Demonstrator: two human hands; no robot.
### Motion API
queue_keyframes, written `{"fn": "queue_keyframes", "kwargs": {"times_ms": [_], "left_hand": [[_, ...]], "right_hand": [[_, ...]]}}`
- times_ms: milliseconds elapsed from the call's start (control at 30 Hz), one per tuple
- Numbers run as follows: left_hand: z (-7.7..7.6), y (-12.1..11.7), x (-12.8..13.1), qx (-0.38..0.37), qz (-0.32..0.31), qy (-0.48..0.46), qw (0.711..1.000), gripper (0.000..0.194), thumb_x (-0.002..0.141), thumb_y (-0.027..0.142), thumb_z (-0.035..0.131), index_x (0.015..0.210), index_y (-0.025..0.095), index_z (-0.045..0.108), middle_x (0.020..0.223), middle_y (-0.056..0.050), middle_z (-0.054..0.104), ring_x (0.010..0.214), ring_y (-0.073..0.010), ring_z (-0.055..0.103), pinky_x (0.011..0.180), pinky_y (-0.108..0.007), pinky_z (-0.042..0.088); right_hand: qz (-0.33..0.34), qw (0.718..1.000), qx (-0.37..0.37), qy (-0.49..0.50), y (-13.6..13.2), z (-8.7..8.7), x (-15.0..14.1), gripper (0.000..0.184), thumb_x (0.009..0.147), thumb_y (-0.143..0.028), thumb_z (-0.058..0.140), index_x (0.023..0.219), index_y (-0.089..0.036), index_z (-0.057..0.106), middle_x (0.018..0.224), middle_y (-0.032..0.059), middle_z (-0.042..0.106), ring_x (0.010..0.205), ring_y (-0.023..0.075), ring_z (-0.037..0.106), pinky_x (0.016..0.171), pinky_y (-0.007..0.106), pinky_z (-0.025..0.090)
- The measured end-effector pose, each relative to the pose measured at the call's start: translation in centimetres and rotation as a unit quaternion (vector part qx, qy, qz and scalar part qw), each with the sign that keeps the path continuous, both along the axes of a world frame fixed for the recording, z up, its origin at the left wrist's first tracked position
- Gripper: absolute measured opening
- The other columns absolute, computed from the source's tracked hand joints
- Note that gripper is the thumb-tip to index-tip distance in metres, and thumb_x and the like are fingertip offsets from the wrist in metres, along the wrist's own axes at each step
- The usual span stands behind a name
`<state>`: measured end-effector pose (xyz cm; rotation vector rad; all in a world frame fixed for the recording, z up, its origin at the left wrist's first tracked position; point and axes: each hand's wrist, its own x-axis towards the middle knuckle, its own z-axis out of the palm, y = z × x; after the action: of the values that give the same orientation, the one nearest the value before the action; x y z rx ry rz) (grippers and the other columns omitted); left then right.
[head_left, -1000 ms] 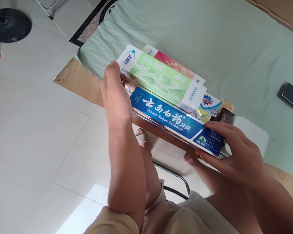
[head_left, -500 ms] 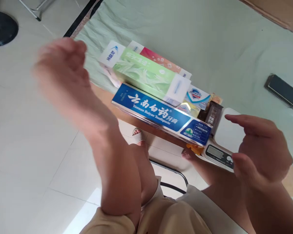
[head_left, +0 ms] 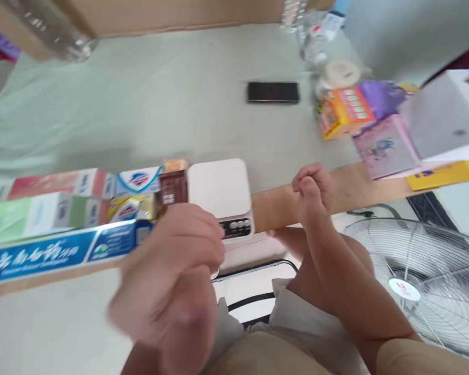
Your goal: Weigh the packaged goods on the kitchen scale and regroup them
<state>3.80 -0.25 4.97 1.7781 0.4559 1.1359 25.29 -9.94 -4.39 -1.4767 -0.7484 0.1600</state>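
My left hand [head_left: 172, 281] hovers close to the camera in front of the table edge. It is smeared by motion, fingers seemingly curled, just below a white kitchen scale [head_left: 219, 190]. My right hand [head_left: 311, 190] is raised to the right of the scale with its fingers curled in and nothing in them. A blue toothpaste box [head_left: 58, 252] lies along the table's front edge at the left. Behind it lie a green box [head_left: 31, 216] and a red box [head_left: 50, 183]. Soap packets [head_left: 138, 179] and a small brown box [head_left: 173, 188] sit between those boxes and the scale.
A black phone [head_left: 272, 92] lies farther back on the pale green cloth [head_left: 160, 104]. Colourful boxes [head_left: 346, 112] and a white box [head_left: 445, 120] crowd the right end. Plastic bottles [head_left: 316, 31] and cardboard stand at the back. A floor fan [head_left: 418, 271] sits at the lower right.
Both hands have let go of the blue toothpaste box, which now rests on the table edge. The view has swung right, and both hands have moved toward the scale.
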Motion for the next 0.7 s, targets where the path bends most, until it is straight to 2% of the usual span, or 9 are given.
{"fn": "queue_keyframes", "kwargs": {"times_ms": [100,167,233,300,400,467,533,600,700], "left_hand": [[-1.0,-3.3,8.4,0.064,-0.117,-0.016,0.991,0.022,0.099,0.041,0.057,0.086,0.029,0.069,0.064,-0.003,0.062,0.056,-0.0236,0.059,0.050,-0.045,0.047],[-1.5,-5.2,13.6,0.071,-0.174,0.003,0.982,0.012,0.097,0.037,0.060,0.089,0.030,0.067,0.068,-0.003,0.066,0.059,-0.0242,0.064,0.050,-0.043,0.050],[-1.4,-6.7,18.6,0.063,-0.196,0.043,0.978,0.004,0.095,0.034,0.064,0.093,0.031,0.065,0.079,-0.002,0.072,0.071,-0.0248,0.070,0.061,-0.042,0.058],[-0.8,-8.1,23.8,0.057,-0.190,0.078,0.977,0.005,0.094,0.032,0.066,0.098,0.030,0.064,0.095,-0.003,0.075,0.090,-0.0250,0.073,0.080,-0.042,0.062],[0.8,-9.6,32.1,0.082,-0.162,0.075,0.981,0.021,0.089,0.037,0.074,0.102,0.029,0.059,0.115,-0.005,0.073,0.119,-0.0269,0.068,0.108,-0.045,0.055],[1.9,-10.1,37.2,0.097,-0.155,0.107,0.977,0.031,0.085,0.037,0.081,0.102,0.028,0.057,0.124,-0.006,0.071,0.132,-0.0288,0.062,0.120,-0.048,0.046],[2.8,-10.1,41.4,0.078,-0.136,0.167,0.973,0.031,0.086,0.032,0.083,0.100,0.027,0.055,0.131,-0.009,0.068,0.141,-0.0303,0.056,0.129,-0.050,0.037],[3.2,-9.7,44.3,0.058,-0.119,0.230,0.964,0.032,0.086,0.028,0.083,0.094,0.027,0.052,0.133,-0.010,0.067,0.143,-0.0324,0.054,0.129,-0.051,0.035],[2.8,-8.7,46.4,0.069,-0.111,0.332,0.934,0.039,0.083,0.025,0.085,0.079,0.026,0.046,0.109,-0.008,0.069,0.125,-0.0361,0.064,0.116,-0.056,0.045]], "right_hand": [[-0.116,0.991,0.073,0.002,-1.8,1.3,3.8,0.022,0.098,-0.037,0.057,0.081,-0.023,0.057,0.070,-0.0028,0.049,0.064,0.0129,0.046,0.063,0.029,0.038],[-0.211,0.969,0.131,0.001,-3.2,2.5,6.2,0.017,0.098,-0.032,0.053,0.084,-0.023,0.056,0.074,-0.0017,0.048,0.068,0.0135,0.048,0.067,0.030,0.041],[-0.299,0.937,0.182,0.006,-4.8,3.6,8.4,0.011,0.097,-0.029,0.053,0.087,-0.025,0.056,0.079,-0.0009,0.047,0.072,0.0145,0.049,0.071,0.030,0.045],[-0.356,0.907,0.222,0.034,-6.6,4.2,10.5,0.005,0.094,-0.026,0.054,0.089,-0.026,0.055,0.082,-0.0006,0.046,0.076,0.0149,0.052,0.075,0.031,0.048],[-0.393,0.884,0.235,0.098,-9.1,3.5,13.2,0.007,0.091,-0.024,0.055,0.097,-0.028,0.057,0.093,0.0004,0.051,0.088,0.0148,0.061,0.083,0.031,0.053],[-0.409,0.881,0.203,0.122,-10.5,2.6,14.5,0.015,0.093,-0.026,0.054,0.106,-0.029,0.060,0.108,0.0025,0.058,0.104,0.0162,0.066,0.093,0.034,0.057],[-0.413,0.887,0.164,0.125,-11.4,1.7,15.2,0.023,0.095,-0.028,0.051,0.117,-0.030,0.060,0.122,0.0049,0.061,0.120,0.0186,0.067,0.103,0.040,0.058],[-0.402,0.896,0.147,0.118,-11.8,1.3,15.4,0.029,0.096,-0.029,0.049,0.123,-0.030,0.060,0.133,0.0072,0.062,0.131,0.0210,0.065,0.110,0.046,0.058],[-0.366,0.914,0.135,0.109,-11.4,1.4,15.1,0.040,0.097,-0.027,0.046,0.135,-0.029,0.056,0.150,0.0103,0.057,0.148,0.0240,0.056,0.120,0.055,0.053]]}}
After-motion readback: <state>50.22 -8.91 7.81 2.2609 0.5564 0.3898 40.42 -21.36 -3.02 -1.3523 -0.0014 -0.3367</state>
